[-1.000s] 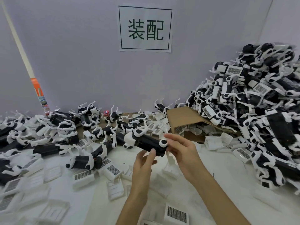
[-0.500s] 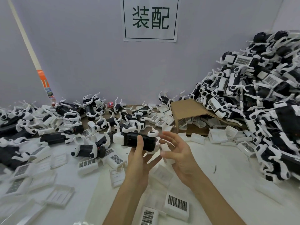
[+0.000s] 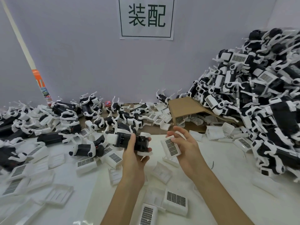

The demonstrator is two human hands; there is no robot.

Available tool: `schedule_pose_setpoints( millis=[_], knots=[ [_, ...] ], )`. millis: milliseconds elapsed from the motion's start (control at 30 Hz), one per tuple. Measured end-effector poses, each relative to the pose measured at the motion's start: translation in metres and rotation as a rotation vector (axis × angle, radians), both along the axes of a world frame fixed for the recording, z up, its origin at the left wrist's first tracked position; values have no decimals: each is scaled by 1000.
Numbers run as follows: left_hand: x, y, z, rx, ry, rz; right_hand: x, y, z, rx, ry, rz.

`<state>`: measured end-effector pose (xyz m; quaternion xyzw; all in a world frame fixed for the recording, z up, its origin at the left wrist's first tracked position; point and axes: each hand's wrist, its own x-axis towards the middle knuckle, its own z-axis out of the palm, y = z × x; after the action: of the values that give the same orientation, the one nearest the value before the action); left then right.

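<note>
Sign: A white sheet (image 3: 146, 16) on the pale wall (image 3: 81, 54) reads "装配" in dark characters inside a thin frame. The picture edge crops the top of the sheet.
Other print: An orange label (image 3: 39, 82) on the slanted white strip (image 3: 19, 39) at left carries print too small to read.
Left grip: The bare left grip (image 3: 134, 158) wraps fingers and thumb round a black unit (image 3: 128, 140), held above the tabletop (image 3: 227, 184) at centre.
Unit: It is a boxy black body with white pieces at both ends, lying roughly level. The thumb and fingers hide parts of it.
Right grip: The bare right grip (image 3: 186, 148) pinches a white cover (image 3: 170, 147) with a dark grid panel. The cover is tilted and sits just beside the unit, not touching it.
Hard to make out: The heap (image 3: 259, 95) of black-and-white units at right runs off the frame. Single pieces in it blur together.
Around: A cardboard sheet (image 3: 186, 108) leans under the heap. Loose covers (image 3: 176, 201) lie scattered over the tabletop, and more units are strewn along the wall at left.
</note>
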<state>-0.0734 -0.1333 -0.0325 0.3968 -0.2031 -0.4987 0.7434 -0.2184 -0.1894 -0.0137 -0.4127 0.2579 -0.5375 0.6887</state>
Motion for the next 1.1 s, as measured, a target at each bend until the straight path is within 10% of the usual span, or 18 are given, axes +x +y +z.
schedule_pose_setpoints(
  millis=[367,900,1100],
  knots=[
    [-16,-1,4,30,-20,-84,0,0,0,20,-46,12],
    [-31,-4,-17,-99,-589,59,0,8,9,-132,-24,27],
    [-24,-6,-16,-18,-362,86,8,14,2,-502,481,-157]
  ],
)
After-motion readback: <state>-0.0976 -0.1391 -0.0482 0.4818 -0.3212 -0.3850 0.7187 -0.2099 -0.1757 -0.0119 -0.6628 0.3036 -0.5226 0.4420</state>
